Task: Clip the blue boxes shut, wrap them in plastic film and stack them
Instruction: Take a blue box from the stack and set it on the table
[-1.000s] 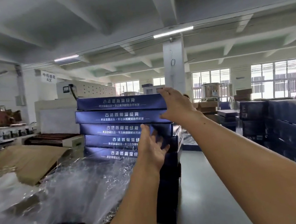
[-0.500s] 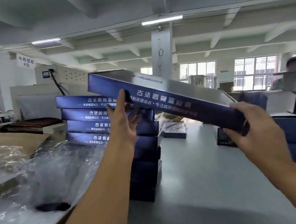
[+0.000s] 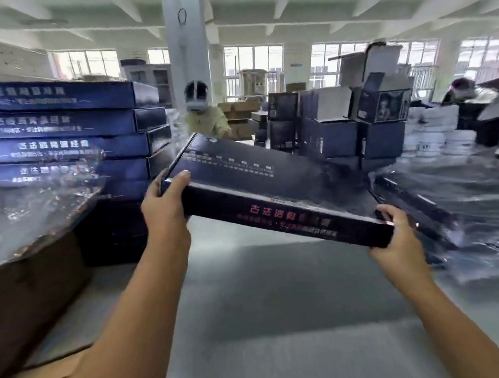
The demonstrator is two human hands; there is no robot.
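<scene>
Both hands are clamped on one flat blue box [image 3: 240, 174], held in the air between them. The left hand [image 3: 165, 209] grips its far left corner, thumb laid over the top edge and the fingers hidden beneath. The right hand [image 3: 399, 235] grips the near right corner, with its fingers curled onto the top face. The box is tilted, high at the left hand and sloping down to the right hand. Its long side with printed lettering faces the camera, and the lid looks closed, though blur hides any clip.

Directly below the grip lies the bare grey table [image 3: 270, 324], with both forearms reaching over it.

Just left of the left hand stands a stack of blue boxes [image 3: 53, 128], lying flat one on another, their lettered sides showing. Crumpled plastic film [image 3: 31, 210] spills in front of that stack's lower boxes, draped over a brown carton [image 3: 24, 296] at the table's left edge.

Just right of the right hand, wrapped boxes [image 3: 426, 205] lie flat on the table under shiny, wrinkled film.

Beyond the held box, dark cartons [image 3: 334, 132] are piled up. Further off a person [image 3: 204, 114] stands beside a white pillar [image 3: 186, 48], with windows along the back wall.
</scene>
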